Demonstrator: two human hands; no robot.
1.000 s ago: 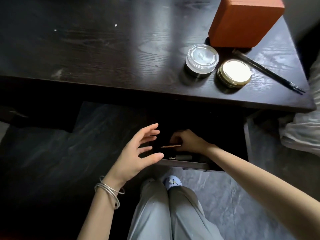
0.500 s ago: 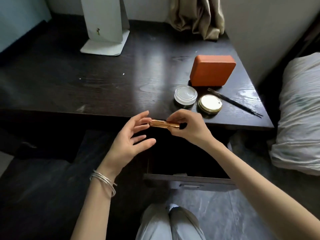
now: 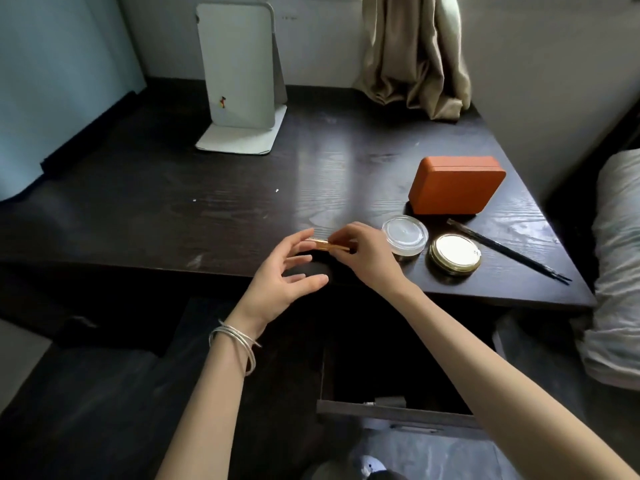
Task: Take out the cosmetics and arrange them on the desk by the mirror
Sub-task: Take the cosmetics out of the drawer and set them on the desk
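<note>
Gold tube (image 3: pixel 327 244); orange case (image 3: pixel 455 184); dark woodgrain desk (image 3: pixel 173 209); white mirror (image 3: pixel 239 69).

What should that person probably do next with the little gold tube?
Probably set the gold tube, pinched by the right hand, on the desk just left of the clear-lidded jar, where the other cosmetics lie.

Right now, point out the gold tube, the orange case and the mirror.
gold tube (image 3: pixel 323 244), head view, on the tube's middle between the two hands.
orange case (image 3: pixel 457 183), head view, on the middle of its lid.
mirror (image 3: pixel 239 67), head view, on the middle of its upright panel.
</note>
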